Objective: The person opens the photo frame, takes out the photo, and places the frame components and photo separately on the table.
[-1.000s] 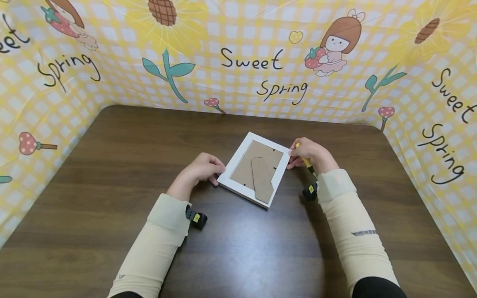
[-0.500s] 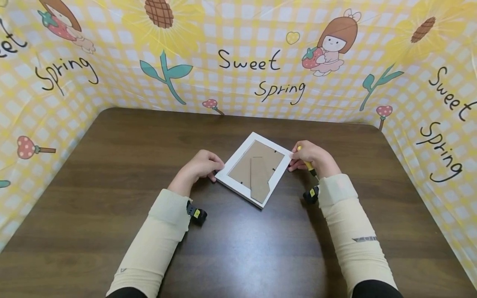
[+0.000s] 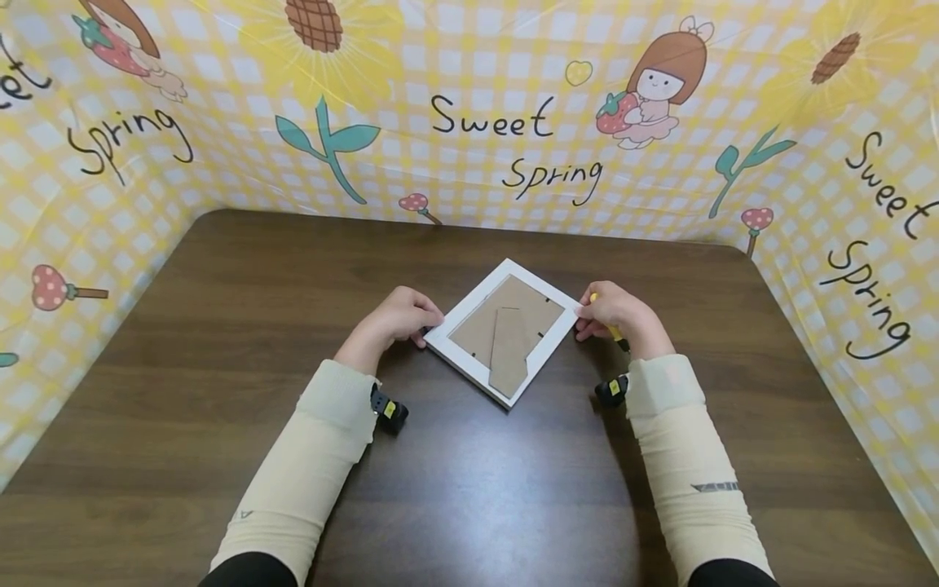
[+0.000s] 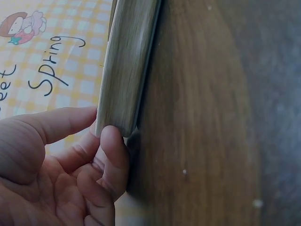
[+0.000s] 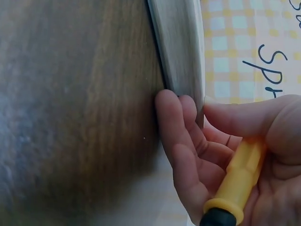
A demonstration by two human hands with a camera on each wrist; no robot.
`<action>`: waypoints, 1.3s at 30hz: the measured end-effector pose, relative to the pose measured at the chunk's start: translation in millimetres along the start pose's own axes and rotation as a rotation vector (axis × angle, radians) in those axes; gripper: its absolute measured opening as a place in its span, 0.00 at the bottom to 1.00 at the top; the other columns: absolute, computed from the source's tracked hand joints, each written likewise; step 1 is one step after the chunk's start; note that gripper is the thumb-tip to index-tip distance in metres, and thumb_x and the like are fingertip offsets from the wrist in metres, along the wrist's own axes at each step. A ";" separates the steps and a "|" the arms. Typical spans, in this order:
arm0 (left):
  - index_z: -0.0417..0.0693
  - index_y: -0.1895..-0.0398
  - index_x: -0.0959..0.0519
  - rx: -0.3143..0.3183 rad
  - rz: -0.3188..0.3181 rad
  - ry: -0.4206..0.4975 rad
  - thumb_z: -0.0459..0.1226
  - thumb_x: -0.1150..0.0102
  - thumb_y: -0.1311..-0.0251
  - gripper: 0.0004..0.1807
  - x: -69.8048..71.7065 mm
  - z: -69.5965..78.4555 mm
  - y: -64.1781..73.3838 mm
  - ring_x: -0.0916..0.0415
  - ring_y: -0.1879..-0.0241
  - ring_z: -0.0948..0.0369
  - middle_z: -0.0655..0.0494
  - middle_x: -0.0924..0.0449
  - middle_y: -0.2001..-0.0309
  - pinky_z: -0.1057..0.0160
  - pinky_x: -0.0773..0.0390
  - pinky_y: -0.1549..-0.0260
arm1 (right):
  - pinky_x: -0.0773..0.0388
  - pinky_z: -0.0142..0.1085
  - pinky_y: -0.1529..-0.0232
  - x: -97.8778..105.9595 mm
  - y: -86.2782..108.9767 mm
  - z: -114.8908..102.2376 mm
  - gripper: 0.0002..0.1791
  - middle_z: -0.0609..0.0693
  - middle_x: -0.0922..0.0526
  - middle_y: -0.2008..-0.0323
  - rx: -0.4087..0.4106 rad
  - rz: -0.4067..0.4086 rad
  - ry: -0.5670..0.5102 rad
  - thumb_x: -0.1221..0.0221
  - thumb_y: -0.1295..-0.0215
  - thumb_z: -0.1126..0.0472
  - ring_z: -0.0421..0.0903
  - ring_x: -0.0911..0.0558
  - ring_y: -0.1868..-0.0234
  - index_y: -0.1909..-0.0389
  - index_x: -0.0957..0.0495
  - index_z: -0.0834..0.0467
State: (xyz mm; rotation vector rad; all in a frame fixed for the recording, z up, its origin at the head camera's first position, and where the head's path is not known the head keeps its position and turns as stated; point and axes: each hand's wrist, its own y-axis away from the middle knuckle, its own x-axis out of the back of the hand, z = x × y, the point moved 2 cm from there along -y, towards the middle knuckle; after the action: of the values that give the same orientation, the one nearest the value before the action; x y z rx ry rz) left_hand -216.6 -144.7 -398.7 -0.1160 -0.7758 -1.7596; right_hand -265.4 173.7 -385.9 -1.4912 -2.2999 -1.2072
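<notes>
A white picture frame (image 3: 460, 305) lies back up on the brown table, set like a diamond. Its brown backing board (image 3: 480, 318) carries a fold-out stand (image 3: 508, 350) and a few small dark tabs near its edges. My left hand (image 3: 396, 316) pinches the left corner, thumb on top and curled fingers against the side (image 4: 124, 70). At the opposite corner, my right hand (image 3: 619, 310) grips the frame between thumb and fingertips. A yellow-handled screwdriver (image 5: 240, 179) with a black collar is also tucked in the right palm, most of its shaft hidden.
The dark wooden table (image 3: 469, 489) spreads around the frame. A yellow checked cloth (image 3: 469, 49) printed with flowers and lettering stands as a wall at the back and both sides. Small black cameras (image 3: 390, 413) sit at both wrists.
The picture frame has turned clockwise on the table: its left corner has gone away from me, its right corner nearer. Both hands have moved along with the corners, still holding them.
</notes>
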 end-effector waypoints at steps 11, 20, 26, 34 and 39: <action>0.33 0.54 0.17 0.002 0.023 -0.030 0.35 0.41 0.33 0.13 3.6 5.0 -7.8 0.27 0.82 0.64 0.42 0.21 0.54 0.68 0.22 0.75 | 0.25 0.32 0.69 -1.0 4.9 5.8 0.05 0.51 0.20 0.73 0.004 -0.003 0.028 0.50 0.25 0.65 0.40 0.15 0.74 0.58 0.36 0.64; 0.33 0.55 0.16 -0.010 0.034 -0.077 0.35 0.41 0.34 0.12 5.1 12.1 -16.7 0.28 0.82 0.64 0.41 0.20 0.54 0.68 0.21 0.75 | 0.26 0.32 0.71 -0.1 10.8 9.6 0.06 0.52 0.20 0.73 0.007 0.007 0.056 0.49 0.25 0.65 0.40 0.15 0.74 0.58 0.36 0.64; 0.34 0.55 0.16 -0.006 0.041 -0.094 0.36 0.40 0.34 0.13 2.6 14.6 -21.4 0.26 0.78 0.62 0.42 0.21 0.54 0.67 0.20 0.73 | 0.26 0.33 0.69 -1.8 17.5 12.0 0.08 0.53 0.21 0.73 0.014 0.027 0.098 0.49 0.25 0.65 0.41 0.15 0.74 0.56 0.34 0.66; 0.35 0.55 0.15 -0.054 0.061 -0.166 0.37 0.41 0.34 0.14 2.3 20.3 -24.8 0.25 0.75 0.61 0.41 0.19 0.52 0.66 0.20 0.71 | 0.28 0.31 0.74 -4.0 25.7 19.1 0.07 0.54 0.20 0.73 0.044 0.036 0.135 0.48 0.26 0.65 0.41 0.16 0.76 0.58 0.34 0.67; 0.37 0.56 0.14 -0.070 0.068 -0.213 0.38 0.41 0.34 0.14 1.7 23.9 -26.2 0.24 0.76 0.61 0.41 0.18 0.51 0.65 0.21 0.72 | 0.30 0.31 0.76 -5.3 29.7 22.8 0.07 0.54 0.20 0.74 0.056 0.036 0.142 0.48 0.26 0.66 0.41 0.16 0.77 0.59 0.34 0.67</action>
State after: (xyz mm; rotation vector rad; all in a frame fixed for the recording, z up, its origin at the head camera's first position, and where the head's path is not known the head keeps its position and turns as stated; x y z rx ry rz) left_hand -247.8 -129.5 -390.9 -0.3774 -0.8532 -1.7278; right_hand -231.9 191.1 -387.7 -1.3758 -2.1870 -1.1876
